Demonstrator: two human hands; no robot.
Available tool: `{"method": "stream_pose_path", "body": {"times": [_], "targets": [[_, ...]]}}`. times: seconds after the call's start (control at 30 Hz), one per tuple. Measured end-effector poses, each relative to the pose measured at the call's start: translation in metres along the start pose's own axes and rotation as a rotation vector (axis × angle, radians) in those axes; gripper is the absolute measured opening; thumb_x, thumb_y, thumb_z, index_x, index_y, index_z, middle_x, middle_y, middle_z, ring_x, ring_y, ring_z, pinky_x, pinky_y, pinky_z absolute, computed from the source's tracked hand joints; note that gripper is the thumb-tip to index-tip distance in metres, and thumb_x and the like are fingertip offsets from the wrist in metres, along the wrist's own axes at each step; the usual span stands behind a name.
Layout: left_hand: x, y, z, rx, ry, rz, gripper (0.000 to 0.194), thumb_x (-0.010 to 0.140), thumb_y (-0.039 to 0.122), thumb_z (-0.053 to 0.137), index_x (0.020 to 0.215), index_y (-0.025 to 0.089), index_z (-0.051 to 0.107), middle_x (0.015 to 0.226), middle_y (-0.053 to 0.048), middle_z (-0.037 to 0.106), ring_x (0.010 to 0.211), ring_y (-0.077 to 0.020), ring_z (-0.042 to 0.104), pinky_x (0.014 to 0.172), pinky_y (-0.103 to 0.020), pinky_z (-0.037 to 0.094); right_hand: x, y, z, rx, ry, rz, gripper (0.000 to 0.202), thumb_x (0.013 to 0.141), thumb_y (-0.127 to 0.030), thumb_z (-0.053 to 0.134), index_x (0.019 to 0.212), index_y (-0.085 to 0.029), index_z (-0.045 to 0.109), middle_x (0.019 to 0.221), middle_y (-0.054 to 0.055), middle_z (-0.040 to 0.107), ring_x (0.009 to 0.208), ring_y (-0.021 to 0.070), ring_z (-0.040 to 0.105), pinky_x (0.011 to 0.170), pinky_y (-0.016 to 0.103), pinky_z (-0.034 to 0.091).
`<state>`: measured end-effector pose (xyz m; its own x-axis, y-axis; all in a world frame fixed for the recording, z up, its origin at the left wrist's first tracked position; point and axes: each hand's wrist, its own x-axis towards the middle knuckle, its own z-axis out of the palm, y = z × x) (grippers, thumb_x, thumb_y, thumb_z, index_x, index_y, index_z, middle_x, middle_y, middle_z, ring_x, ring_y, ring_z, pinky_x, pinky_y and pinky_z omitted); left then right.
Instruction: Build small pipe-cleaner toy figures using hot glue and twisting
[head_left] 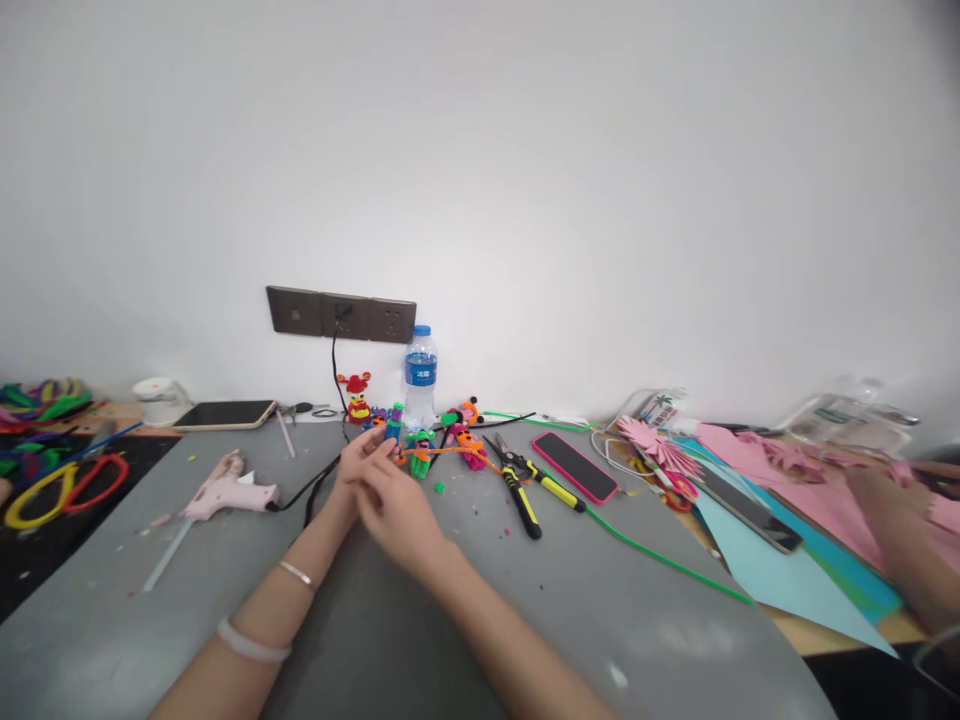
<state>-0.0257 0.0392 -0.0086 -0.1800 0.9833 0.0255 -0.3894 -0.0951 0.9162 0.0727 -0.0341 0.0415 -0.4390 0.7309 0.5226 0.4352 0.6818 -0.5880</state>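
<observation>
My left hand (361, 458) is closed around a small blue, green and purple pipe-cleaner figure (394, 422), whose top pokes up past the fingers. My right hand (396, 498) lies against the left one with its fingers bent inward, and what its fingertips grip is hidden. An orange pipe cleaner (446, 449) stretches rightward from where the hands meet. Just beyond the hands are a green pipe-cleaner figure (420, 455) and an orange and pink one (471, 450). A red and yellow figure (358, 398) stands farther back.
Yellow-black pliers (525, 490) lie open beside a pink-edged phone (576, 467). A glue gun (229, 490) rests left, its cord running to the wall socket (341, 314). Behind stands a water bottle (421, 375). Scissors (67, 493) lie far left; another person's arm (904, 540) reaches over pink paper at right.
</observation>
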Motion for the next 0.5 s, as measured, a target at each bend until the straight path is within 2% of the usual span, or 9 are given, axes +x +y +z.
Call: {"method": "stream_pose_path", "body": {"times": [0.07,0.13,0.23,0.3,0.4,0.5], "targets": [[-0.001,0.004,-0.002,-0.009,0.002,0.004,0.051,0.056,0.028,0.084,0.102,0.013,0.068,0.071,-0.001,0.068,0.061,-0.0138,0.064,0.058,-0.025,0.052,-0.004,0.020,-0.017,-0.017,0.030,0.075,0.022,0.088,-0.011,0.046,0.101,-0.018,0.062,0.098,0.006,0.062,0.087,0.0164,0.059,0.075,0.025,0.045],[-0.003,0.008,-0.004,-0.046,0.033,0.007,0.050,0.057,0.030,0.083,0.102,0.013,0.068,0.076,-0.002,0.069,0.062,-0.0123,0.064,0.062,-0.025,0.053,-0.006,0.040,-0.036,-0.068,0.001,0.162,0.016,0.087,-0.013,0.049,0.092,-0.017,0.064,0.089,0.005,0.063,0.076,0.0152,0.058,0.069,0.024,0.043],[-0.003,0.012,-0.005,-0.089,0.079,0.011,0.048,0.056,0.029,0.084,0.098,0.014,0.068,0.079,-0.002,0.069,0.062,-0.0107,0.063,0.064,-0.025,0.053,-0.007,0.067,-0.066,-0.146,-0.169,0.303,0.014,0.084,-0.016,0.054,0.073,-0.016,0.063,0.070,0.002,0.063,0.064,0.0138,0.055,0.062,0.023,0.039],[-0.002,0.012,-0.006,-0.095,0.089,0.009,0.048,0.055,0.029,0.084,0.098,0.014,0.068,0.079,-0.002,0.069,0.061,-0.0104,0.062,0.063,-0.025,0.053,-0.009,0.083,-0.079,-0.139,-0.285,0.353,0.011,0.080,-0.013,0.056,0.072,-0.016,0.063,0.068,0.001,0.064,0.063,0.0129,0.056,0.061,0.022,0.038],[-0.005,0.011,-0.005,-0.074,0.068,0.001,0.047,0.056,0.030,0.084,0.098,0.014,0.068,0.075,-0.001,0.069,0.061,-0.0101,0.062,0.064,-0.025,0.053,-0.016,0.100,-0.084,-0.050,-0.326,0.379,0.007,0.080,-0.019,0.059,0.077,-0.016,0.064,0.070,0.001,0.065,0.063,0.0126,0.056,0.058,0.021,0.038],[-0.011,0.012,-0.003,-0.047,0.051,-0.002,0.046,0.057,0.031,0.083,0.097,0.014,0.068,0.070,0.001,0.067,0.061,-0.0102,0.061,0.065,-0.025,0.054,-0.024,0.108,-0.077,0.043,-0.280,0.365,0.018,0.084,-0.032,0.059,0.078,-0.016,0.065,0.067,0.000,0.063,0.059,0.0124,0.054,0.055,0.021,0.038]]}}
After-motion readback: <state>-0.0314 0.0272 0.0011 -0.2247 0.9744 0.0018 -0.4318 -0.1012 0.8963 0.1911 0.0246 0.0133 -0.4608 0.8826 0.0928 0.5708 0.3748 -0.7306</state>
